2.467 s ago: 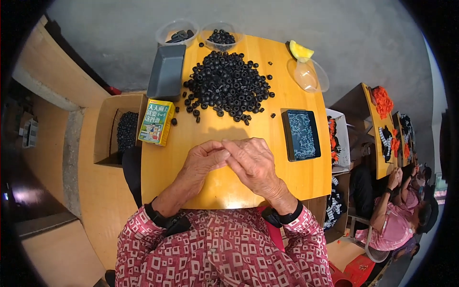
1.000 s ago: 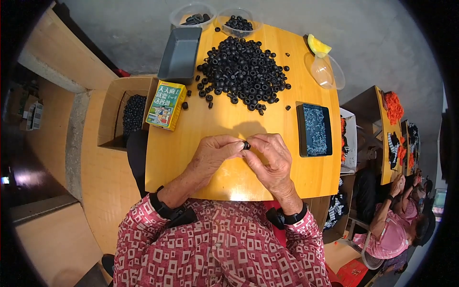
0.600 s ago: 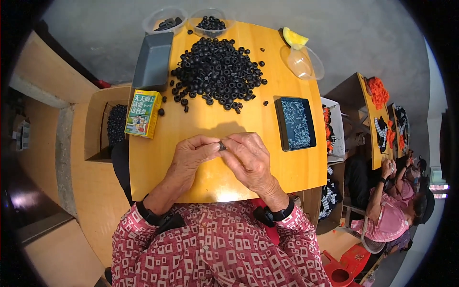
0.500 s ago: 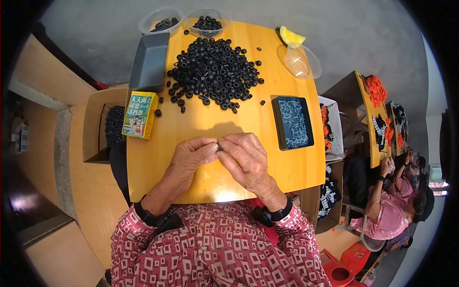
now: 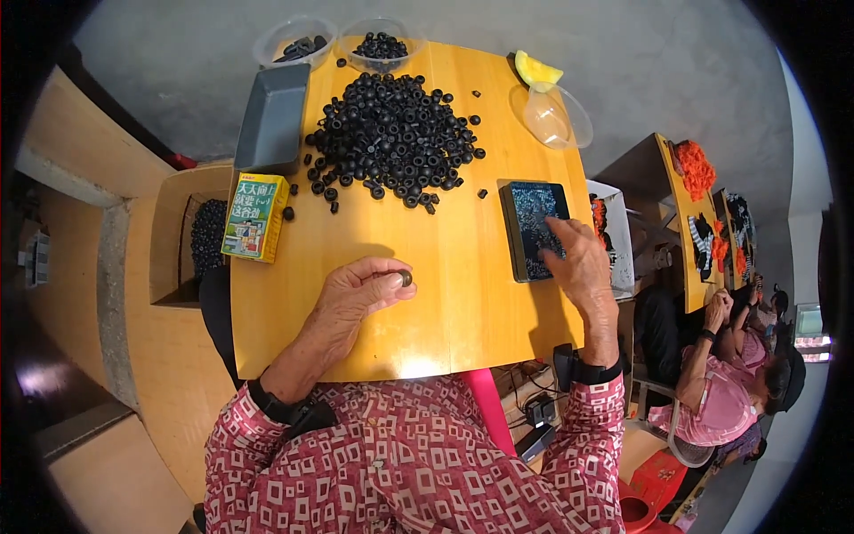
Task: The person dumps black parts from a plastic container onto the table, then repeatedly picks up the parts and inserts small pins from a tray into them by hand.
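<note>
**One ring pinched in the left hand, right hand at the dark tray**

A small black ring [image 5: 406, 278] sits between the thumb and fingertips of the left hand [image 5: 360, 294], held just above the yellow tabletop [image 5: 445, 303] near the person's body. It looks like a short, dark, rubbery ring, round, with no long axis to speak of; its hole cannot be made out at this size. The left hand is closed narrowly around it.

To the right of the ring, across a bare stretch of table, lies the dark rectangular tray [image 5: 532, 227], its long side running away from the person. The right hand [image 5: 578, 262] rests on the tray's near right corner, fingers spread loosely and reaching into the tiny pale pieces inside; whether it holds one cannot be told. So the right hand is on the tray, the left well apart from it, and the two hands stand apart.

Farther off, at the table's far side, the heap of black rings [image 5: 391, 133] spreads wide. A green carton [image 5: 254, 217] lies left of it, a grey tray [image 5: 272, 116] beyond that, and two clear tubs [image 5: 342, 40] at the far edge. A clear lid [image 5: 556, 116] sits far right.
</note>
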A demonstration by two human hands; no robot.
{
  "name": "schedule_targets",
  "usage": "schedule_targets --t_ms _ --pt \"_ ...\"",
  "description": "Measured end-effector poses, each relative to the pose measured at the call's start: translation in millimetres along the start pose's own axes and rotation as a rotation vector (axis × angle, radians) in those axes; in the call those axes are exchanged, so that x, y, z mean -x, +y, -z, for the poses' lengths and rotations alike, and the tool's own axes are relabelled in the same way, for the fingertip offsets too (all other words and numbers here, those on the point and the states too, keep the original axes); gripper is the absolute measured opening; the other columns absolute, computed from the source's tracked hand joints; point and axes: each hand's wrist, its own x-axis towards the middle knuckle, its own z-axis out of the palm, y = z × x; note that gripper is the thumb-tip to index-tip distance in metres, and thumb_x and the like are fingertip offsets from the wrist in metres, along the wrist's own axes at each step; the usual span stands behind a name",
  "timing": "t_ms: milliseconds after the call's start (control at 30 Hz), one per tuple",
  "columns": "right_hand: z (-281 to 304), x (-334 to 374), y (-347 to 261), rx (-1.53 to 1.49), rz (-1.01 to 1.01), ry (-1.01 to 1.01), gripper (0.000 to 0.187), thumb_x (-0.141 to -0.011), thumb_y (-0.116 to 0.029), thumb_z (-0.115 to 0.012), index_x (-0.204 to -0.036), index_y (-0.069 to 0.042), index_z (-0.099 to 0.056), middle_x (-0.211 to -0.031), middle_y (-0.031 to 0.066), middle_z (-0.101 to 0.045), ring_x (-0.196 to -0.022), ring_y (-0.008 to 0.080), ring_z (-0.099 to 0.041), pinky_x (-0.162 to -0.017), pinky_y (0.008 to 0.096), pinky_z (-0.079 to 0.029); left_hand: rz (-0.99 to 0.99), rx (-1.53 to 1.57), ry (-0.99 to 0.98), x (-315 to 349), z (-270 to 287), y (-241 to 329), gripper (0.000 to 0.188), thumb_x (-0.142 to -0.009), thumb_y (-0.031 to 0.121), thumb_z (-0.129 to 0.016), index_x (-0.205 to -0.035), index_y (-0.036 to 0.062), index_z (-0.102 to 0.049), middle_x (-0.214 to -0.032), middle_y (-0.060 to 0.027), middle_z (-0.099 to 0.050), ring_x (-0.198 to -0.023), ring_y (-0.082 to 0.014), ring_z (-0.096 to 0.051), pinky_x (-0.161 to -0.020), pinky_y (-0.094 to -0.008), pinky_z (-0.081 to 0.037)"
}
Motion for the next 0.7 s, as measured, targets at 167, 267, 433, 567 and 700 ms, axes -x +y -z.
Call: schedule_targets --t_ms 167,267,433,567,700 --pt "-24 -4 3 -0.01 -0.028 -0.053 0.027 -0.078 -0.001 -0.071 -0.105 -0.002 -0.066 -0.101 0.0169 -0.066 -0.094 0.038 -0.064 -0.081 0.0428 -0.053 0.014 0.007 0.013 0 2 -1 0.023 -0.093 0.012 -0.069 -0.113 0.0008 -0.065 -0.104 -0.0071 -0.068 -0.099 -0.0203 -0.069 -0.093 -0.0308 -0.055" --pt "-34 -4 7 -0.13 0.001 0.035 0.018 -0.078 -0.002 -0.068 -0.096 -0.004 -0.064 -0.087 0.0153 -0.061 -0.088 0.0369 -0.062 -0.076 0.0448 -0.051 0.025 0.015 0.006 -1 3 -1 0.022 -0.093 0.01 -0.068 -0.112 0.0016 -0.065 -0.106 -0.0065 -0.066 -0.1 -0.0224 -0.069 -0.094 -0.0306 -0.056" --pt "-33 -4 10 -0.312 -0.028 0.132 0.013 -0.083 0.001 -0.067 -0.095 -0.002 -0.066 -0.086 0.0112 -0.063 -0.081 0.0273 -0.063 -0.073 0.0346 -0.051 0.018 0.029 0.008 -1 3 -2 0.022 -0.092 0.011 -0.069 -0.112 0.0018 -0.064 -0.106 -0.0067 -0.067 -0.1 -0.0226 -0.07 -0.094 -0.0301 -0.056" --pt "-31 2 2 -0.669 -0.184 0.151 0.01 -0.089 0.001 -0.068 -0.098 -0.001 -0.068 -0.087 -0.0001 -0.065 -0.08 0.0086 -0.06 -0.074 0.0238 -0.049 0.017 0.016 0.011 -2 2 -2 0.022 -0.092 0.011 -0.07 -0.112 0.0025 -0.065 -0.105 -0.0067 -0.067 -0.1 -0.0222 -0.069 -0.093 -0.0303 -0.056" --pt "-32 8 -8 -0.877 -0.233 0.164 0.01 -0.088 0.003 -0.069 -0.098 0.0 -0.068 -0.089 -0.0021 -0.064 -0.082 0.0056 -0.057 -0.075 0.0222 -0.048 0.033 0.011 -0.01 -5 -2 -3 0.022 -0.092 0.012 -0.07 -0.111 0.003 -0.064 -0.105 -0.0067 -0.067 -0.101 -0.0223 -0.069 -0.095 -0.0323 -0.054"
